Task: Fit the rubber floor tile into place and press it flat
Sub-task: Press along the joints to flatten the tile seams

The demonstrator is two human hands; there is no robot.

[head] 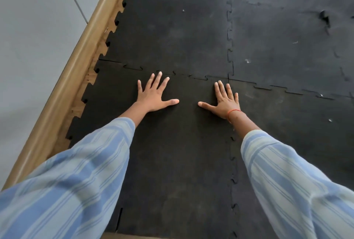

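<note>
A black rubber floor tile (176,152) with jigsaw edges lies on the floor directly below me. Its far edge meets the neighbouring tile (172,34) along an interlocking seam (199,78). My left hand (155,95) rests palm down on the tile, fingers spread, just short of that seam. My right hand (224,101), with a red thread at the wrist, lies flat too, fingers spread, near the tile's far right corner. Neither hand holds anything.
More black tiles (287,37) cover the floor to the right and ahead, some scuffed. A wooden skirting board (76,62) runs diagonally along the left, with a strip of bare wood floor (90,74) between it and the tiles' toothed edges. A grey wall (28,37) stands behind.
</note>
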